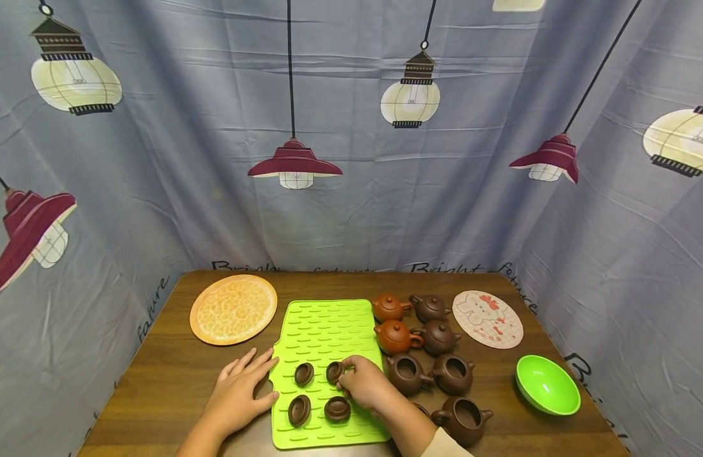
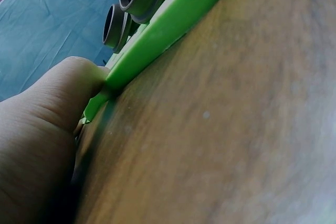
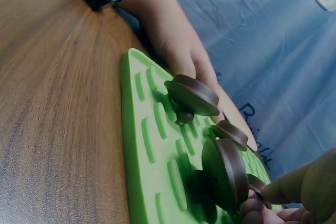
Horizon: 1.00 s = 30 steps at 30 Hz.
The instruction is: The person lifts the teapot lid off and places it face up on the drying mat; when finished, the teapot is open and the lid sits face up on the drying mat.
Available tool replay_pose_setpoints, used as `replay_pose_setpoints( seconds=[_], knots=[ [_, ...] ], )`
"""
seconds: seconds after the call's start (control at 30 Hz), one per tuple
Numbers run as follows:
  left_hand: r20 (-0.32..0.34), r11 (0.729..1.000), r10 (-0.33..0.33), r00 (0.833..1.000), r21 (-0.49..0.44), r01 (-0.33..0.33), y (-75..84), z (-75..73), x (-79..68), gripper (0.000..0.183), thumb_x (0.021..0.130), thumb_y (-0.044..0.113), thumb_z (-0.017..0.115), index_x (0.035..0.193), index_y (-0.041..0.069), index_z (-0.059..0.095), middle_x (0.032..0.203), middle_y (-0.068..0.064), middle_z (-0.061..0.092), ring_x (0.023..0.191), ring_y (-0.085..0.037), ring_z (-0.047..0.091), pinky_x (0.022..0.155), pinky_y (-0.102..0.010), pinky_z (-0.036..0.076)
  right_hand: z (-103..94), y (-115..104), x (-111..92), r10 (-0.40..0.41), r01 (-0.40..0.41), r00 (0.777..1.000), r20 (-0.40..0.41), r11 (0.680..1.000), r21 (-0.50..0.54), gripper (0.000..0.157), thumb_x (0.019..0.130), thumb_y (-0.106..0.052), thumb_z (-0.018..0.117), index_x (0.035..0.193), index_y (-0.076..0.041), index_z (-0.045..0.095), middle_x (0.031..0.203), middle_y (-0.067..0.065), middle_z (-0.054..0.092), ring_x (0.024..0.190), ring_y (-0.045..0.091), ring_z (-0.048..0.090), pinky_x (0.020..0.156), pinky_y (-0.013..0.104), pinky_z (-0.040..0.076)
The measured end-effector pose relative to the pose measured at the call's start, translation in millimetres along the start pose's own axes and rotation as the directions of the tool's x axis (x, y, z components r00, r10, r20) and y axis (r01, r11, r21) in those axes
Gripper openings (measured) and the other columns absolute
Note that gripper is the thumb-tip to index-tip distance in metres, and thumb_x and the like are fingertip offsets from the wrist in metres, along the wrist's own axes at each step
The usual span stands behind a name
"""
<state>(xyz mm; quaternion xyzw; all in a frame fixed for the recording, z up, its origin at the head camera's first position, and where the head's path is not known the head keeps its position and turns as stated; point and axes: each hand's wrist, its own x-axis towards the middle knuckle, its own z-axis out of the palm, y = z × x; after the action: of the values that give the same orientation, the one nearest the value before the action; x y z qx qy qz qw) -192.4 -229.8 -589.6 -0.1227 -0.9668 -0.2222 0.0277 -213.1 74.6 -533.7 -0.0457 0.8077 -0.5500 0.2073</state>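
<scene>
My right hand (image 1: 364,381) pinches a small dark brown teapot lid (image 1: 334,372) at its edge, over the lime-green ridged mat (image 1: 328,324). In the right wrist view, thumb and fingertips meet at that lid (image 3: 257,183), partly hidden behind a larger one (image 3: 226,174). Three more brown lids lie knob-down on the mat: a small lid (image 1: 304,374) at left, a larger lid (image 1: 299,410) nearer me, and another lid (image 1: 337,409) by my right hand. My left hand (image 1: 237,392) lies with fingers extended at the mat's left edge; its thumb touches the rim.
Right of the mat stand lidless brown teapots (image 1: 464,419), one partly behind my right forearm. Farther back are lidded orange (image 1: 397,336) and dark brown teapots (image 1: 439,336). A green bowl (image 1: 548,385), a rabbit-print round mat (image 1: 488,319) and an orange round mat (image 1: 234,310) lie around.
</scene>
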Motion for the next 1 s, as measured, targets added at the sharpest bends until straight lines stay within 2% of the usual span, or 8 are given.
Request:
replay_pose_setpoints(
  seconds=[0.17,0.3,0.47,0.63,0.8,0.9,1.0],
  knots=[
    [0.009,1.0,-0.011,1.0,0.002,0.011,-1.5,-1.6,-1.1,0.073,0.089,0.057,0.076,0.154,0.03,0.055,0.167,0.009,0.04,0.157,-0.034,0.033,0.122,-0.065,0.018,-3.1,-4,-2,-0.005,0.004,1.0,-0.007,0.998,-0.065,0.038,0.102,-0.005,0.059,0.138,0.005,0.054,0.083,0.01,0.069,0.061,0.017,0.054,0.054,0.029,0.04],
    [0.006,1.0,-0.017,1.0,0.008,0.017,-2.3,-3.4,-0.1,0.073,0.089,0.057,0.076,0.154,0.031,0.055,0.167,0.009,0.041,0.157,-0.033,0.033,0.121,-0.065,0.017,-11.8,-11,-2,-0.05,0.044,0.998,-0.043,0.992,-0.122,0.044,0.102,-0.01,0.063,0.143,0.004,0.052,0.081,0.008,0.064,0.056,0.014,0.046,0.049,0.028,0.038],
    [0.002,1.0,-0.014,1.0,0.011,0.014,-2.1,-6.2,3.7,0.073,0.09,0.058,0.075,0.154,0.031,0.055,0.167,0.009,0.04,0.157,-0.033,0.033,0.122,-0.065,0.017,-32.0,-21,2,-0.122,0.098,0.984,-0.128,0.979,-0.177,0.048,0.104,-0.019,0.065,0.146,0.001,0.053,0.089,0.007,0.063,0.063,0.017,0.053,0.053,0.032,0.044],
    [0.001,1.0,-0.023,1.0,0.014,0.023,-1.8,-7.4,3.5,0.073,0.089,0.058,0.076,0.154,0.031,0.054,0.167,0.009,0.04,0.157,-0.033,0.032,0.122,-0.065,0.017,-56.5,-21,10,-0.125,0.066,0.951,-0.283,0.975,-0.21,0.042,0.105,-0.021,0.064,0.143,-0.006,0.056,0.097,0.007,0.065,0.067,0.02,0.056,0.057,0.034,0.047],
    [0.009,0.999,-0.03,0.999,-0.015,0.03,0.6,-4.0,1.1,0.073,0.089,0.057,0.076,0.153,0.03,0.056,0.166,0.009,0.041,0.157,-0.033,0.033,0.122,-0.065,0.018,-82.2,-10,17,-0.144,0.018,0.891,-0.43,0.959,-0.284,0.039,0.102,-0.02,0.067,0.138,-0.007,0.059,0.093,0.005,0.063,0.073,0.019,0.057,0.062,0.034,0.048],
    [0.028,0.999,-0.029,0.999,-0.027,0.03,2.0,-0.9,0.7,0.073,0.089,0.059,0.075,0.154,0.03,0.055,0.167,0.009,0.041,0.157,-0.033,0.032,0.122,-0.066,0.018,-94.3,-2,20,-0.154,-0.019,0.87,-0.468,0.939,-0.344,0.039,0.1,-0.02,0.071,0.135,-0.005,0.061,0.092,0.006,0.059,0.077,0.019,0.056,0.066,0.033,0.048],
    [0.019,0.999,-0.032,0.999,-0.023,0.032,1.5,-0.5,1.3,0.073,0.089,0.058,0.076,0.153,0.03,0.056,0.166,0.009,0.042,0.157,-0.032,0.032,0.122,-0.065,0.018,-100.6,4,24,-0.163,-0.031,0.87,-0.465,0.924,-0.381,0.036,0.098,-0.02,0.073,0.128,-0.002,0.064,0.091,0.006,0.059,0.079,0.02,0.056,0.068,0.033,0.048]
  ],
)
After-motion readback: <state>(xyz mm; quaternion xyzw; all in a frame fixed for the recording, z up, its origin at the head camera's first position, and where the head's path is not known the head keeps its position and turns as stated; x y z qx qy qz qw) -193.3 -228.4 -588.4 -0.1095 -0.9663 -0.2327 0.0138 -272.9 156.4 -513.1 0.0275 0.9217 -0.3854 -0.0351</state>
